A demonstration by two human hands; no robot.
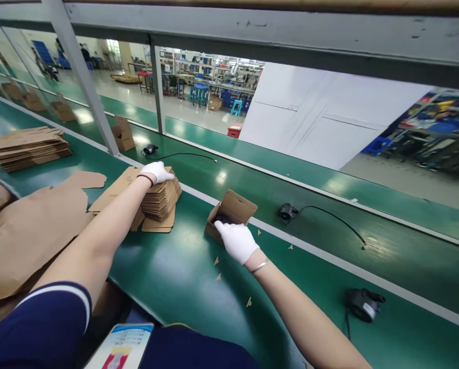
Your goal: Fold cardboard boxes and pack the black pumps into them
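Note:
My left hand (158, 172), in a white glove, rests on top of a stack of flat folded cardboard boxes (160, 202), its fingers curled over the top one's far edge. My right hand (239, 245), also gloved, grips the near wall of an open small cardboard box (242, 206) whose lid flap stands up. Inside that box lies something black (224, 219), partly hidden by my fingers. Right of it on the belt sits a small black pump-like device (288, 211) with a thin cable. A similar black device (363, 305) lies nearer, on the green work surface.
More flat cardboard (29, 146) is stacked at left, beside crumpled brown paper (37, 225). Another black device (150, 149) and an open box (123, 134) stand on the belt beyond. Metal posts (84, 77) rise along the belt. Small cardboard scraps (248, 302) dot the surface.

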